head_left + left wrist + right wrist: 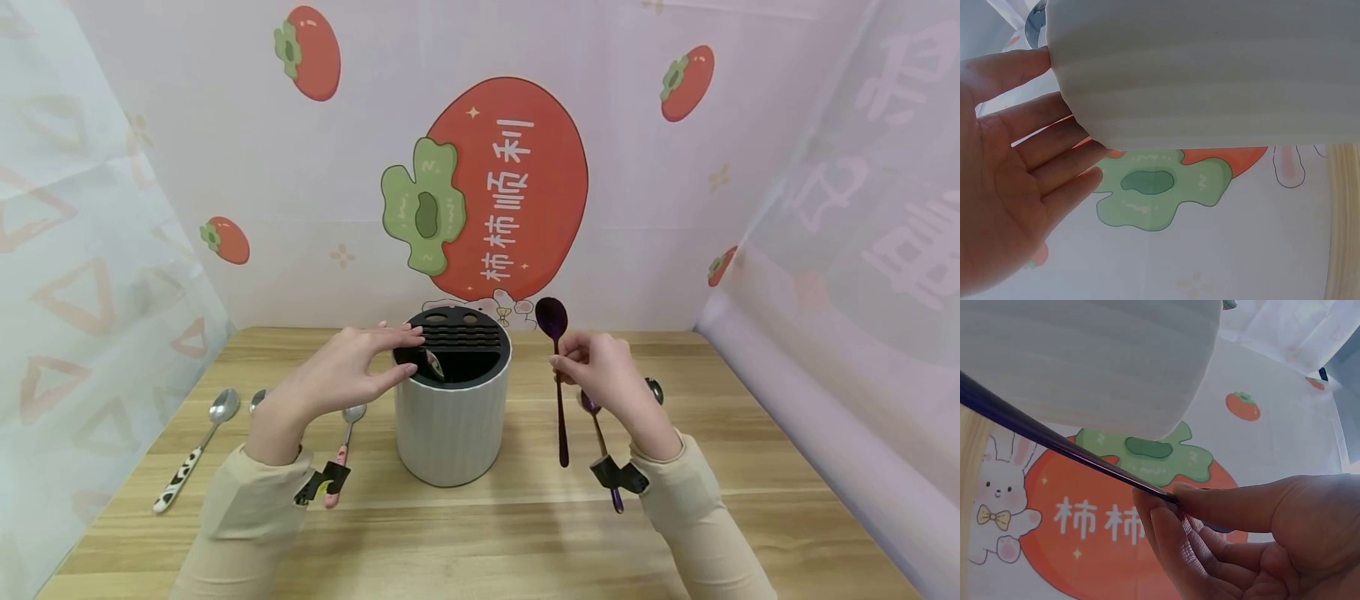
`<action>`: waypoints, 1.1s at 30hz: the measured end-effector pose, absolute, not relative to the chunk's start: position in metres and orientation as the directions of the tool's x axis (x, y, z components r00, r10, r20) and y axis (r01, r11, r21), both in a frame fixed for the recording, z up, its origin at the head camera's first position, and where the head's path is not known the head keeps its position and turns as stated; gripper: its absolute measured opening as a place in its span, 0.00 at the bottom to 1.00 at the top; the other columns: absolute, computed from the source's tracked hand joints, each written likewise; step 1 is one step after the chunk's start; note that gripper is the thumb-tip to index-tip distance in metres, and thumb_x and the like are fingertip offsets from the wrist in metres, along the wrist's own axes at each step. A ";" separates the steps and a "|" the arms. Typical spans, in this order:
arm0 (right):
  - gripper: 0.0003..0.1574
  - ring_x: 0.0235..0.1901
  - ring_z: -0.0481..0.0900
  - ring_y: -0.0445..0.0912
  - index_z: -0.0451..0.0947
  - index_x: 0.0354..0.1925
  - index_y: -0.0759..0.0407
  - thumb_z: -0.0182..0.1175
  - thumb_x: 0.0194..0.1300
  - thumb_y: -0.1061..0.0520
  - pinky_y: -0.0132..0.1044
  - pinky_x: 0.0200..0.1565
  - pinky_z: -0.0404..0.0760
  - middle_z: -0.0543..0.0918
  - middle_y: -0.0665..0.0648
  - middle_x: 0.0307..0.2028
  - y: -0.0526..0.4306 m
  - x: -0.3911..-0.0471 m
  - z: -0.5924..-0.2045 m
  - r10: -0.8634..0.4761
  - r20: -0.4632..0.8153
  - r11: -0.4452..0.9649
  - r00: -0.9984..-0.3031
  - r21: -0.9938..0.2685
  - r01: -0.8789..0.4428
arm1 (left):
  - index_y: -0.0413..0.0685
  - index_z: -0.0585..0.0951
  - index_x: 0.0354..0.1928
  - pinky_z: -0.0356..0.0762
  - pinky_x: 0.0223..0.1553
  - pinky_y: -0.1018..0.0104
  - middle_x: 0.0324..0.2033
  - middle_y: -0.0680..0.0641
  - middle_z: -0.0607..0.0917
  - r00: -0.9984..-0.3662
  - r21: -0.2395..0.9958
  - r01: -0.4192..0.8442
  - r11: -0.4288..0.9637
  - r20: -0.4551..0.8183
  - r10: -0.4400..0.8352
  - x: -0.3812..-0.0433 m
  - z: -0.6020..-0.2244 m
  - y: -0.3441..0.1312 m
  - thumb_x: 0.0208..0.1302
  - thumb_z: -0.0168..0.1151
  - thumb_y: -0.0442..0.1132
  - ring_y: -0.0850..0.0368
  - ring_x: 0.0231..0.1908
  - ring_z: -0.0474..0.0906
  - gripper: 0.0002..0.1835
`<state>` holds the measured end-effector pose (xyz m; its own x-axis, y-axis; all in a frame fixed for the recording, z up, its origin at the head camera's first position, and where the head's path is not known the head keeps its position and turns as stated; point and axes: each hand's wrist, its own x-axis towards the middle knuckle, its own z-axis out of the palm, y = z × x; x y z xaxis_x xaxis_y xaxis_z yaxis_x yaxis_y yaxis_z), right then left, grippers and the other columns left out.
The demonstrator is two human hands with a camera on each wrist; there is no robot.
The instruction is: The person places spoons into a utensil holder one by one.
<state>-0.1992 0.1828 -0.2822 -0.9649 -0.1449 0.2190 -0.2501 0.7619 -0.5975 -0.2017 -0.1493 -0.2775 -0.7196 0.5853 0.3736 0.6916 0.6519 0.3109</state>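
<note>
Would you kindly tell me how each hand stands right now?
Left hand: open, at the ribbed white cylindrical holder.
Right hand: pinching a long, glossy dark-purple spoon.

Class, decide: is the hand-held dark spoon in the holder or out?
Out: the right hand pinches the dark spoon beside the white holder, apart from it.

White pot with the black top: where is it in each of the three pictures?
Head view: the white pot stands near the middle, on the table.
Left wrist view: the white pot fills most of the top, beside the left hand.
Right wrist view: the white pot is at the top left.
Shared landmark: the green leaf on the big red fruit.
</note>
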 end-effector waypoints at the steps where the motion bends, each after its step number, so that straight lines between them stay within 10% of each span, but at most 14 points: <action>1: 0.06 0.26 0.84 0.42 0.80 0.31 0.61 0.63 0.62 0.58 0.35 0.32 0.81 0.86 0.54 0.25 0.182 -0.199 -0.281 -0.145 0.229 0.763 -0.963 -0.594 -0.256 | 0.46 0.79 0.57 0.62 0.66 0.49 0.58 0.48 0.79 -0.720 0.311 0.691 0.653 0.372 0.586 -0.202 -0.277 -0.149 0.64 0.60 0.46 0.43 0.61 0.71 0.21; 33: 0.09 0.30 0.86 0.47 0.80 0.35 0.62 0.63 0.62 0.56 0.37 0.34 0.84 0.87 0.57 0.30 0.163 -0.192 -0.247 -0.154 0.395 0.691 -0.906 -0.612 -0.385 | 0.47 0.79 0.56 0.64 0.65 0.49 0.58 0.48 0.79 -0.713 0.313 0.699 0.643 0.382 0.588 -0.202 -0.278 -0.150 0.64 0.60 0.46 0.45 0.61 0.72 0.21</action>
